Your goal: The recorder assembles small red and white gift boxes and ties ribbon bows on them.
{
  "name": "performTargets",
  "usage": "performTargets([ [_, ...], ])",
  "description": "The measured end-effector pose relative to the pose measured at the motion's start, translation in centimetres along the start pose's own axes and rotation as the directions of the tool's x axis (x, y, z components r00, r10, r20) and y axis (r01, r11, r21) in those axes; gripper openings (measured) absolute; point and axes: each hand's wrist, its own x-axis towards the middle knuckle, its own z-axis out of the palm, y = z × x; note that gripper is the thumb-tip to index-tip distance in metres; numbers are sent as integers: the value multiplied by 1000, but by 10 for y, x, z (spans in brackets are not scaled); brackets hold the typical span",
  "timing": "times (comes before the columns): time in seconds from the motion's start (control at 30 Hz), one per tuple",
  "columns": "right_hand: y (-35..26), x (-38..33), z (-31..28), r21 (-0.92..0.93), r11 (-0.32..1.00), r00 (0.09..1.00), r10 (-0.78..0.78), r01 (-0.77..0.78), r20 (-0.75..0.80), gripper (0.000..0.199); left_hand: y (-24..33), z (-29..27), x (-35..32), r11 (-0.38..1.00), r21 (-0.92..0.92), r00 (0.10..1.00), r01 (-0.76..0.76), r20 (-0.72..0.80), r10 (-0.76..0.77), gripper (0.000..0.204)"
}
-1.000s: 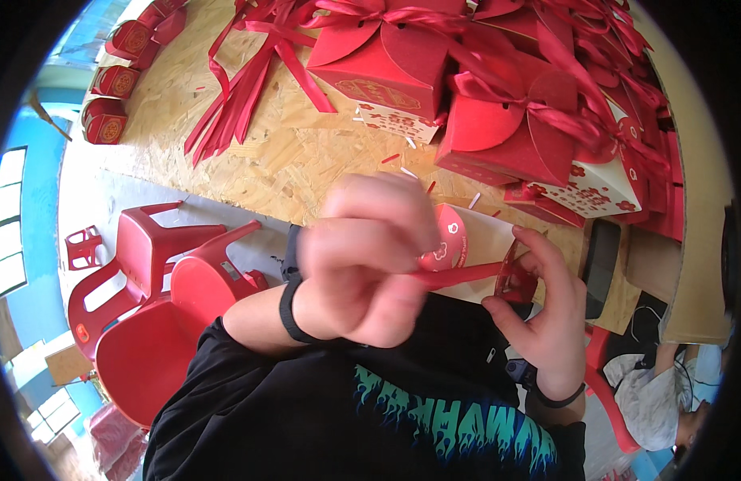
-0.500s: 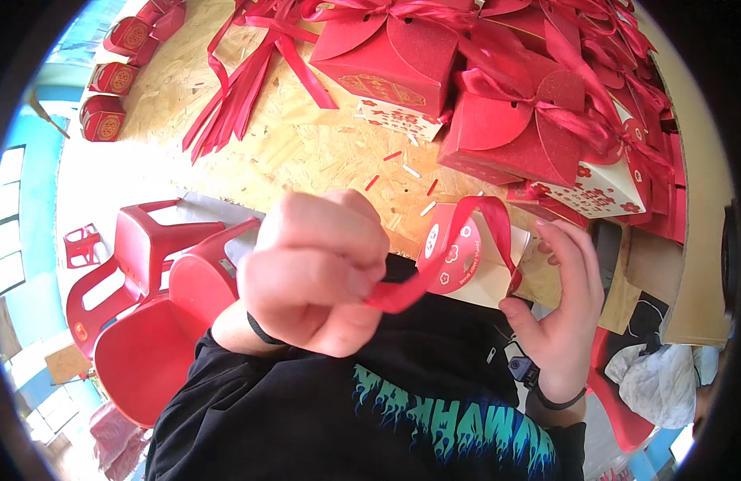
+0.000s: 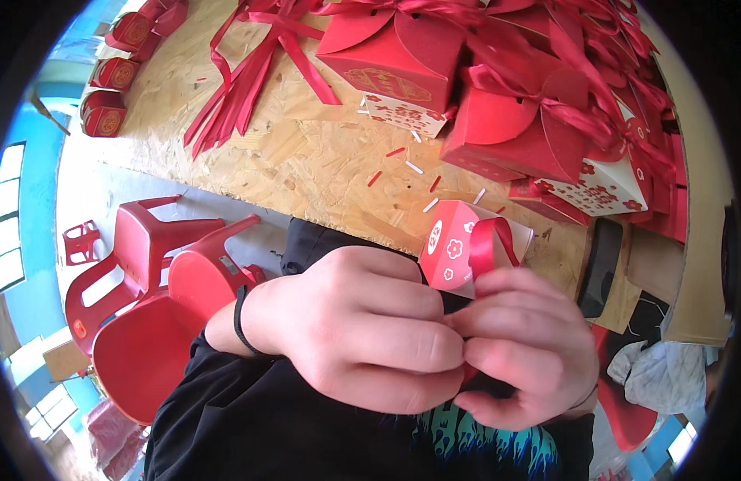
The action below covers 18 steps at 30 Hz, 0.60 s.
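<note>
A red plastic chair (image 3: 142, 361) stands left of the person's left hand (image 3: 370, 329), which is curled with fingertips hidden, so whether it pinches anything cannot be told. Beyond it, at the wooden board's (image 3: 322, 176) near edge, is a red-and-white box (image 3: 444, 255) with a red ribbon (image 3: 482, 247) arching by it; the right hand (image 3: 531, 349), bent against the left, hides its own grip too.

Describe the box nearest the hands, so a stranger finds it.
Find the wooden table; at its near edge, beyond the right hand, is a red box with white flowers. Unlike the tied boxes behind, it shows a ribbon loop, no visible bow.
</note>
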Motion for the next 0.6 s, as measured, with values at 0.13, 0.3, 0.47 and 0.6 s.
performTargets([
  [0.13,7,-5,10,94,994,994,69,-60,-90,41,-3,3,-9,995,99,995,25,-94,-16,8],
  [0.3,10,-13,10,35,999,983,27,-21,-182,33,-7,11,-12,990,127,996,59,-78,-49,16],
  [0.47,8,-13,10,-99,988,975,94,-115,-200,30,-7,17,-17,969,241,993,48,-119,-19,17],
  [0.6,7,-15,6,-124,984,979,108,-130,-172,30,-3,17,-16,922,386,995,14,-98,26,17],
])
